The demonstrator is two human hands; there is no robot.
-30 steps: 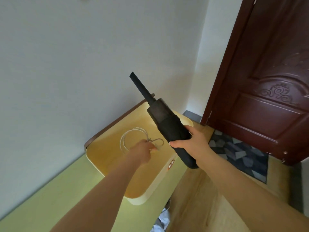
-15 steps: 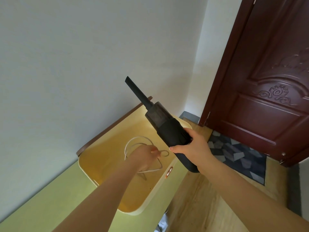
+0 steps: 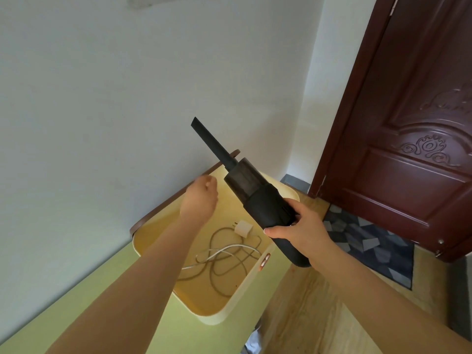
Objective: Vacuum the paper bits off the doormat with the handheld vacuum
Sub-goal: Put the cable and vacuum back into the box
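Observation:
My right hand [image 3: 298,229] grips the black handheld vacuum [image 3: 263,200] around its body, and the thin nozzle points up and to the left toward the wall. My left hand [image 3: 200,199] hovers above the yellow tray [image 3: 240,306] with loosely curled fingers and holds nothing. On the floor in front of the door lies the dark blue patterned doormat [image 3: 370,242]. Pale patches show on it, and I cannot tell paper bits from the pattern.
A white cable [image 3: 224,252] and its charger plug [image 3: 244,228] lie loose in the tray, which sits on a green countertop [image 3: 201,335] against the white wall. A dark red door [image 3: 408,149] stands shut at the right. Wooden floor [image 3: 306,315] lies below.
My left hand has let go of the cable and lifted out of the tray toward the wall. The cable and plug now lie loose in the tray. The vacuum stays in my right hand.

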